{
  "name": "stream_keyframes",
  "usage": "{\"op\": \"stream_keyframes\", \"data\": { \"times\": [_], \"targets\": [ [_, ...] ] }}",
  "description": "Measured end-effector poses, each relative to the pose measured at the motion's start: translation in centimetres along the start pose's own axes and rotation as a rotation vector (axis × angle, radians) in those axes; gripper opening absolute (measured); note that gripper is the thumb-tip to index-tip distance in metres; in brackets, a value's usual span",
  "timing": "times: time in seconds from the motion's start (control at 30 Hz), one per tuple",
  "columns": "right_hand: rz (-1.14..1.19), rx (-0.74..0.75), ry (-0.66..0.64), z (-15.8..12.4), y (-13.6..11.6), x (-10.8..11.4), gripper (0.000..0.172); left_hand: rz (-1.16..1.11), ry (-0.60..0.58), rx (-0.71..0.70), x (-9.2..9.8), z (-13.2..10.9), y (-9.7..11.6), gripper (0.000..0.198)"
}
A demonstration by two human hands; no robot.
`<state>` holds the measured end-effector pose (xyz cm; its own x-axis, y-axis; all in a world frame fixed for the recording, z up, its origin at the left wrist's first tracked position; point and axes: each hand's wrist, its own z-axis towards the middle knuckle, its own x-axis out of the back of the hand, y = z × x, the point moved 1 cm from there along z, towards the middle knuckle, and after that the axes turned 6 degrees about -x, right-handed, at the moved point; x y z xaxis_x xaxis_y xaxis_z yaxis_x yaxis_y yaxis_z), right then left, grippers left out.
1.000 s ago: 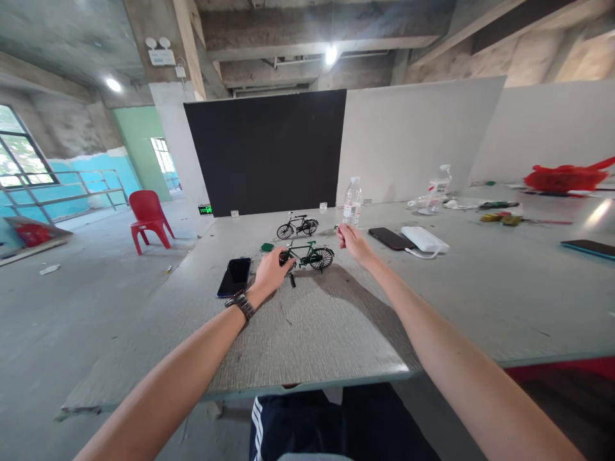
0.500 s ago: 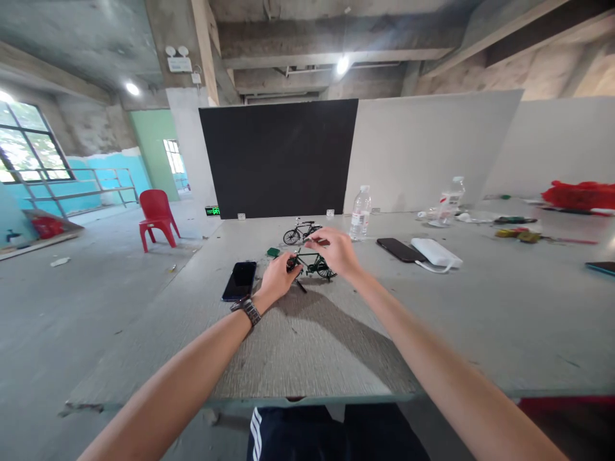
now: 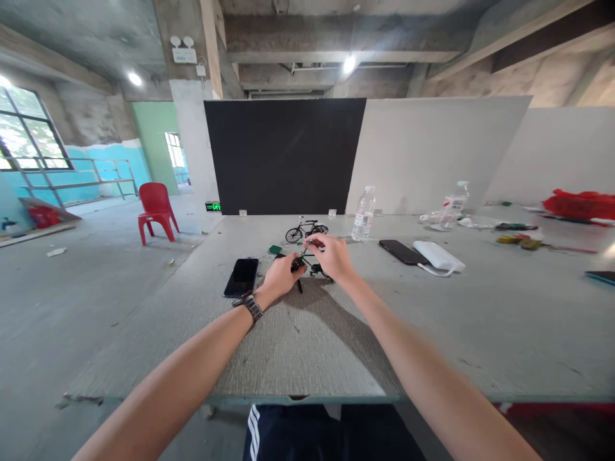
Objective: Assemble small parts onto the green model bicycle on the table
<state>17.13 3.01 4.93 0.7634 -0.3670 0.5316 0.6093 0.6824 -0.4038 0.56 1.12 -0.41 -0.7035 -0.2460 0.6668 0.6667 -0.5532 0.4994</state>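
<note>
A small green model bicycle (image 3: 316, 269) stands on the table between my hands, partly covered by them. My left hand (image 3: 281, 275), with a dark watch on its wrist, is closed on the wheel end at the left. Above the handlebar area my right hand (image 3: 331, 256) pinches its fingertips together; whatever is in them is too small to make out. Just behind stands a black model bicycle (image 3: 307, 231). A small green piece (image 3: 275, 250) lies left of the bicycles, and a thin black stick-like piece (image 3: 300, 286) lies by my left fingertips.
A phone (image 3: 241, 277) lies left of my left hand. To the right are a plastic bottle (image 3: 364, 214), a dark phone (image 3: 402, 251), a white power bank (image 3: 438, 257) and another bottle (image 3: 454, 206). A black panel (image 3: 286, 157) rises behind the table (image 3: 312, 358).
My right hand has moved slightly left and down, closer to the handlebar area and my left hand. My left hand keeps its hold on the green model bicycle. The view has shifted slightly.
</note>
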Motion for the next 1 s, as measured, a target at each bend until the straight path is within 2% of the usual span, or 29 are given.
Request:
{"op": "stream_keyframes", "data": {
  "times": [0.13, 0.4, 0.83, 1.0],
  "targets": [
    [0.080, -0.023, 0.000, -0.5, -0.3, 0.1, 0.015, 0.008, -0.026, -0.006, 0.1, 0.0, 0.1, 0.028],
    [0.074, -0.046, -0.007, -0.9, -0.7, 0.0, 0.020, 0.058, -0.034, 0.005, 0.3, 0.1, 0.1, 0.028],
    [0.091, -0.036, -0.074, -0.8, -1.0, 0.2, 0.015, 0.065, -0.015, -0.010, 0.5, 0.0, 0.1, 0.031],
    [0.088, 0.023, -0.092, -0.8, -1.1, 0.2, 0.016, 0.072, -0.016, -0.029, 0.3, 0.1, -0.1, 0.034]
  ]
}}
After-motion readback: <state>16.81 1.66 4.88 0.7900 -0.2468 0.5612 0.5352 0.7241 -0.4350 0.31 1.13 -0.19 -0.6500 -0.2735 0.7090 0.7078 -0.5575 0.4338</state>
